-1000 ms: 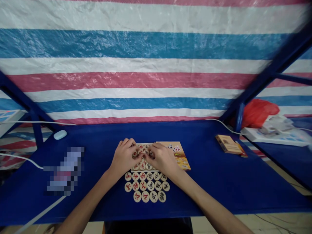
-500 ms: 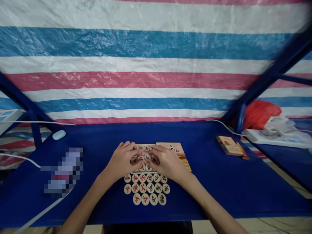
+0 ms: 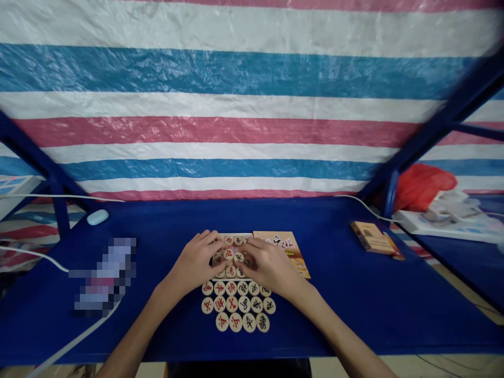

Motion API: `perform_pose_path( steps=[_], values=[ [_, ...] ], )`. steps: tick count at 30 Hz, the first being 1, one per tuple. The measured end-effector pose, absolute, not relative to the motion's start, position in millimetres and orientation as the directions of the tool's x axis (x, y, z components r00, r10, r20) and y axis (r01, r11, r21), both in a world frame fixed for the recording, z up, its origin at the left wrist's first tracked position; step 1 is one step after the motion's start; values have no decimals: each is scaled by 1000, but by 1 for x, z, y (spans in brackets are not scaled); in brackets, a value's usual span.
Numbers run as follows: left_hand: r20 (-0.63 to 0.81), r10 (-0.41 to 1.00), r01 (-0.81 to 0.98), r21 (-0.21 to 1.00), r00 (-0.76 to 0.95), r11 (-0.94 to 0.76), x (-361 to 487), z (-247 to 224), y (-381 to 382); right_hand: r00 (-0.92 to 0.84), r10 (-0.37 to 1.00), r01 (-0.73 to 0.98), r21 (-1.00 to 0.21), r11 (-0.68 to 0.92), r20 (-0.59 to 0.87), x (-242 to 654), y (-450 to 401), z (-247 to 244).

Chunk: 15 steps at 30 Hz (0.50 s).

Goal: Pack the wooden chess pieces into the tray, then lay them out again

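Note:
My left hand [image 3: 200,257] and my right hand [image 3: 270,261] meet over a shallow white-edged box [image 3: 232,280] holding round Chinese chess pieces. Between the left thumb and fingertips is a red-marked Chinese chess piece [image 3: 228,254]. A black-marked Chinese chess piece [image 3: 238,257] sits between the right thumb and fingertips, right beside it. Both hands are curled closed around these pieces, and the fingers partly hide others in the box. Just in front of the box, more Chinese chess pieces [image 3: 232,304] lie face up in three rows, red characters mostly left and black ones right.
A printed yellow box lid [image 3: 300,266] lies right of the box, partly under my right hand. On the blue table [image 3: 165,336] are a pixelated item [image 3: 104,278], a pale blue oval case [image 3: 97,217] and a small cardboard box [image 3: 370,237]. White cables cross the left side.
The red-marked and black-marked pieces between my fingertips show more clearly now, and my hands have shifted only slightly. The whole view has moved a little. The rows in front stay as they were.

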<state>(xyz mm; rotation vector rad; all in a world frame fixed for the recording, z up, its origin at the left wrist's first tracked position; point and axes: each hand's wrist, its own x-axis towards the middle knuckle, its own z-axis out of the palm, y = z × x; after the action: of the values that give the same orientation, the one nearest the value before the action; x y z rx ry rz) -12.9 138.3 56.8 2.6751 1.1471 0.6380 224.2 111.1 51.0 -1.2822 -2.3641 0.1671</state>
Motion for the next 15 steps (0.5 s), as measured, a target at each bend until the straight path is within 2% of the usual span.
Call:
perform_pose_path(
  steps=[3,6,11,15],
  values=[
    [426,750,662,367,506,-654,-19,58,116,-399,828,739,-396,545,395,223,96,56],
    [505,811,688,476,295,-548,-29,49,84,-244,834,672,-534,513,494,222,71,49],
    [488,871,639,651,61,-410,-37,24,45,-110,848,644,-612,459,519,225,32,23],
    [460,888,589,717,2,-373,-36,21,42,-33,857,647,-643,411,514,228,24,18]
  ],
)
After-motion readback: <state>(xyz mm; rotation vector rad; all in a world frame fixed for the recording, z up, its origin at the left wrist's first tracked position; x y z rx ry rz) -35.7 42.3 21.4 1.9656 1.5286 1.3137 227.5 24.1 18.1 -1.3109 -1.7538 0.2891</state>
